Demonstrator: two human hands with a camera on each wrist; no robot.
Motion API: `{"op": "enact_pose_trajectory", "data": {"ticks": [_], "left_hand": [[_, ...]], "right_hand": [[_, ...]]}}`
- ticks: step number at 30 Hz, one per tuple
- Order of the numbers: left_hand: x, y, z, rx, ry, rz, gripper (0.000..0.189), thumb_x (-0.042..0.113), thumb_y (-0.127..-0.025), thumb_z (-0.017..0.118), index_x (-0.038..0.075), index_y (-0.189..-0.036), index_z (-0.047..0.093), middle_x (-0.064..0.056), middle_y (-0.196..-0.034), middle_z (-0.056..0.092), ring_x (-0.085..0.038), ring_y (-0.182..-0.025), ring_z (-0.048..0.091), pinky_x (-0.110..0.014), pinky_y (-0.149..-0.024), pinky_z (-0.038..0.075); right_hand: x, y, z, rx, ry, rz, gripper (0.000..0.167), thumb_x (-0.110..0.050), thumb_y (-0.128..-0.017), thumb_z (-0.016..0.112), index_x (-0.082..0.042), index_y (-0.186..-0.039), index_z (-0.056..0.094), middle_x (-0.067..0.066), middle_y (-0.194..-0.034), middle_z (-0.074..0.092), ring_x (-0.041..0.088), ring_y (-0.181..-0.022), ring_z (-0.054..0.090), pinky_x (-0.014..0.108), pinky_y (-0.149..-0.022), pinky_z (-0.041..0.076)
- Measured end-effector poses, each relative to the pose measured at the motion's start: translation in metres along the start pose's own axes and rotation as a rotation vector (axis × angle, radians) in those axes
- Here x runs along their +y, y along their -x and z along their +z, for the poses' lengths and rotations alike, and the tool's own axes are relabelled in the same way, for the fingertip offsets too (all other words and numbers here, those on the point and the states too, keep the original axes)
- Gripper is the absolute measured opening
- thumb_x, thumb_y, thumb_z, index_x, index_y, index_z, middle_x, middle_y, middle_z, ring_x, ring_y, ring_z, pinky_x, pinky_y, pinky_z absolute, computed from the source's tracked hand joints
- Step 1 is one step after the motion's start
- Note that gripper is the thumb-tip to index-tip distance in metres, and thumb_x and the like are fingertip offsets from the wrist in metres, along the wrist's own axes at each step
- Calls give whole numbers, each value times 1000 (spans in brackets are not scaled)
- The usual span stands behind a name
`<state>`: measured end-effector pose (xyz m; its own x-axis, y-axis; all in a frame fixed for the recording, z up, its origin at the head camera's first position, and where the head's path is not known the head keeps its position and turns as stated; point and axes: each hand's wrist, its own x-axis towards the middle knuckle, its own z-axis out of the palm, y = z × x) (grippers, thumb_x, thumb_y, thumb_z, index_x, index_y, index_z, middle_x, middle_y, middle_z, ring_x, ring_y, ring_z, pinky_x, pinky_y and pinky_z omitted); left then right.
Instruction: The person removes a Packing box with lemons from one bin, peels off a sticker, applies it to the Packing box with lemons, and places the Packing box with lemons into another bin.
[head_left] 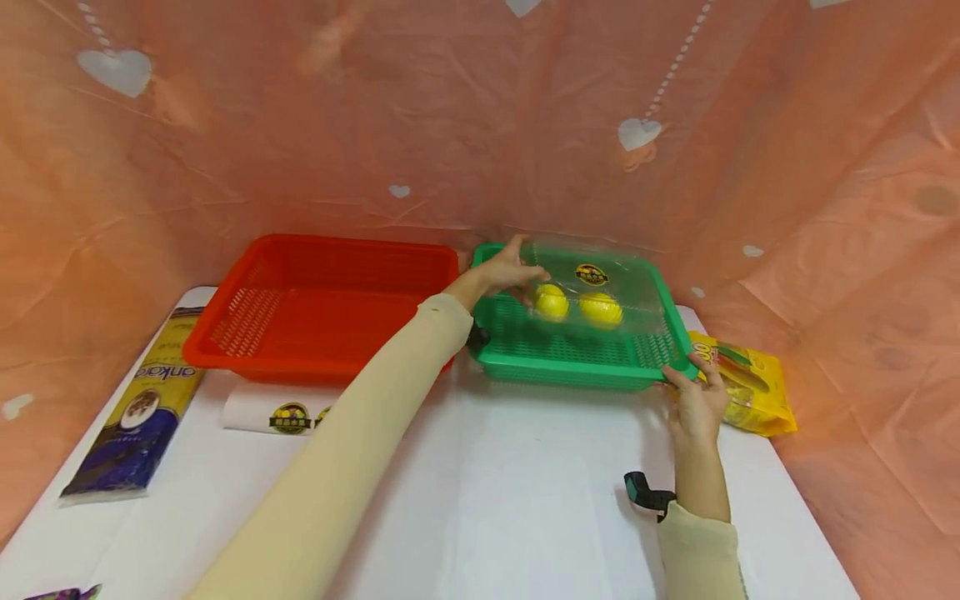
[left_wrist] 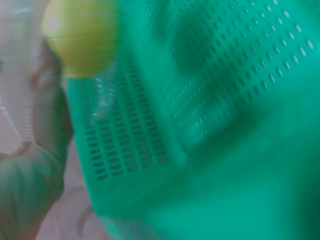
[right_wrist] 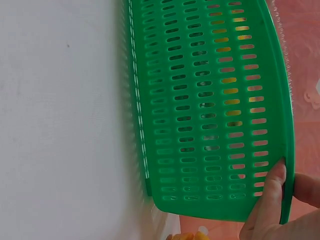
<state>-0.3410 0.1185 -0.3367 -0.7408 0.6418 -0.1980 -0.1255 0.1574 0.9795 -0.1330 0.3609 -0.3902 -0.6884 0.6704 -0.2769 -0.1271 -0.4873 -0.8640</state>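
Observation:
My left hand (head_left: pixel 506 271) holds one end of a clear plastic bag (head_left: pixel 633 287) over the green basket (head_left: pixel 585 371). Inside the bag are two round yellow fruits (head_left: pixel 601 309), below a black-and-gold label (head_left: pixel 592 274). The left wrist view shows one yellow fruit (left_wrist: pixel 82 37) beyond the fingers, blurred, above the slotted basket wall. With my right hand (head_left: pixel 697 402) I grip the basket's near right corner; in the right wrist view the thumb and fingers (right_wrist: pixel 272 192) pinch its rim. Yellow shows through the slots there.
Left of the green basket stands a red basket (head_left: pixel 337 325). A white roll with printed labels (head_left: pixel 258 408) lies before it, and a blue-and-gold packet (head_left: pixel 138 408) at the left edge. A yellow packet (head_left: pixel 757 387) sits at the right. An orange curtain (head_left: pixel 480 108) hangs behind.

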Motion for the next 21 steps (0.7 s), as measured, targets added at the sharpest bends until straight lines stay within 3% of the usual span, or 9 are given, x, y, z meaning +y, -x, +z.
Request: {"op": "enact_pose_trajectory", "data": {"ticks": [13, 17, 21], "left_hand": [[-15, -5, -3, -27, -32, -109, 87, 7, -98, 61, 24, -156, -1, -21, -103, 51, -21, -52, 52, -43, -71, 60], [-17, -4, -5, -44, -52, -124, 88, 7, -98, 61, 24, -155, -2, -29, -120, 47, -21, -53, 53, -43, -70, 61], [-19, -3, -7, -63, -53, -149, 88, 7, -98, 61, 24, -155, -3, -31, -146, 29, -23, -56, 53, -41, -71, 61]], "right_hand": [[4, 2, 7, -10, -5, 12, 42, 17, -90, 59, -7, -123, 54, 7, -118, 43, 11, -67, 61, 22, -55, 57], [3, 3, 9, -1, 11, 15, 44, 16, -90, 60, -9, -125, 55, 4, -119, 42, 11, -73, 60, 21, -58, 57], [6, 6, 9, -9, 20, -2, 43, 16, -90, 59, -7, -126, 54, 5, -119, 42, 11, -74, 61, 21, -58, 57]]}}
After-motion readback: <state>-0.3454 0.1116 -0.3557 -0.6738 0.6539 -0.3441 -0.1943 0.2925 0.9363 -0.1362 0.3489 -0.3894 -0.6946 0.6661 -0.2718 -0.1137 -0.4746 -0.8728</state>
